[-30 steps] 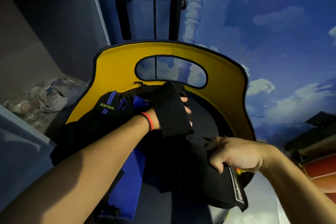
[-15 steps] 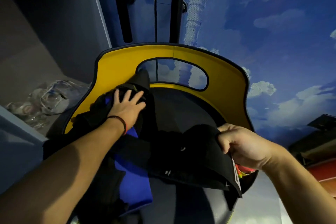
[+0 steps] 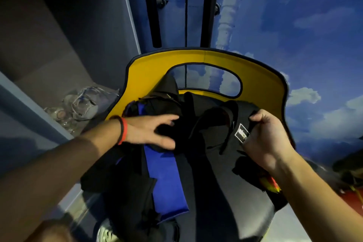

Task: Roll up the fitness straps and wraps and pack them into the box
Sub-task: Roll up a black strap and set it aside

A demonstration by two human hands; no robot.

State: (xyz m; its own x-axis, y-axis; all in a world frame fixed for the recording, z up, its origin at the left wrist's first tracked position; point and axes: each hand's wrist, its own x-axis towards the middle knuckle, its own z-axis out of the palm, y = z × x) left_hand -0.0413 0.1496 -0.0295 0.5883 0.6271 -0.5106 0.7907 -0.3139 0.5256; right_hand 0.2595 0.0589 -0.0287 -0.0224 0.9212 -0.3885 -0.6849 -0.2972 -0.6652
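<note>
On chair [image 3: 257, 82] | left hand [image 3: 149, 132] grips wraps [image 3: 163, 107] | right hand [image 3: 265, 136] pinches labelled wrap [image 3: 216, 143] | step: likely sorting; next: flatten, roll.

Indoor room, likely home or themed playroom (exact kind unclear). Wall [image 3: 304, 25] painted as blue sky with white clouds. Grey-blue built-in shelving [image 3: 59, 45] at left, crumpled clear plastic wrapping [image 3: 82, 104] in one cubby. Tall cupboard doors [image 3: 172, 25] with long black handles [image 3: 155, 15]. Yellow chair [image 3: 261, 86] with cut-out back.
</note>
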